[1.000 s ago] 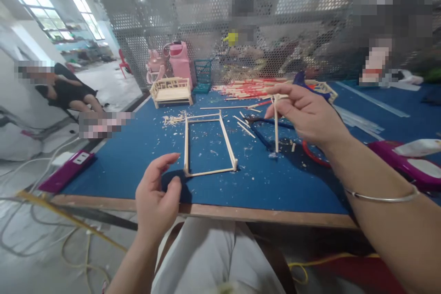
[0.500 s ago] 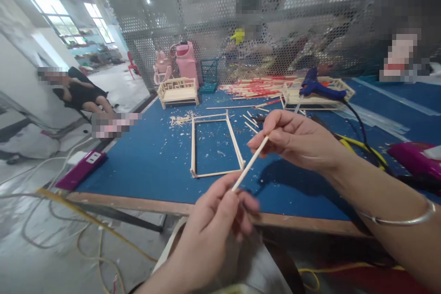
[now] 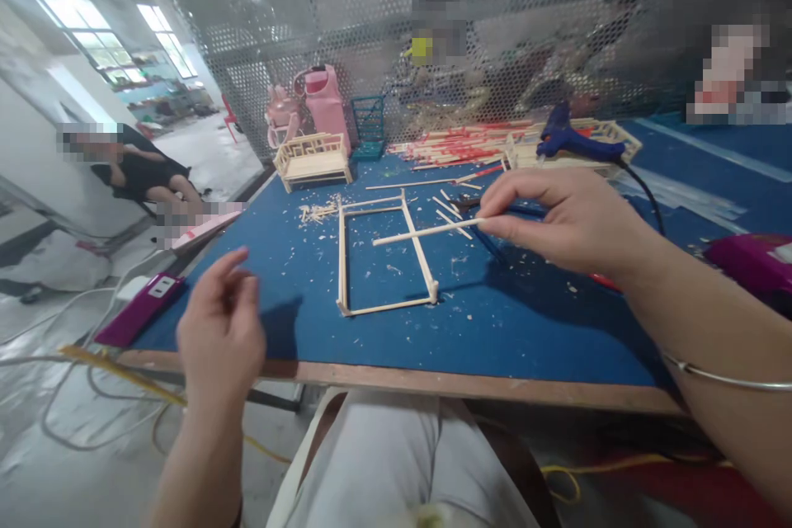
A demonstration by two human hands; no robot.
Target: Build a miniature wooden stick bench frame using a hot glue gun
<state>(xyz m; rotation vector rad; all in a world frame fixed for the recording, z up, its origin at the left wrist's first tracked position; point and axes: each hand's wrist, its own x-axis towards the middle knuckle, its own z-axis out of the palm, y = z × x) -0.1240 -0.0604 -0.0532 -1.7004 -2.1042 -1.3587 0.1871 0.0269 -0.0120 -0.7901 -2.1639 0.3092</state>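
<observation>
My right hand [image 3: 544, 214] pinches one end of a thin, pale wooden stick [image 3: 426, 232] between thumb and fingers. The stick points left and hangs over a rectangular frame of similar sticks [image 3: 346, 264], which lies on the blue tabletop [image 3: 297, 256]. Short posts rise at the frame's corners. My left hand [image 3: 223, 330] is raised near the front left edge of the table, fingers loosely bent and apart, with nothing visible in it. Part of the pliers [image 3: 486, 241] shows behind my right hand.
A blue glue gun [image 3: 575, 140] rests over a small wooden bench model at the back right. Another bench model [image 3: 314, 162] stands back left. Behind lie many red-marked sticks [image 3: 445, 144]. A purple power strip [image 3: 145, 309] sits left. A person [image 3: 142, 165] sits farther off.
My left hand has let go of the stick and moved left. The right hand keeps its end, and the stick has swung nearly level above the frame.
</observation>
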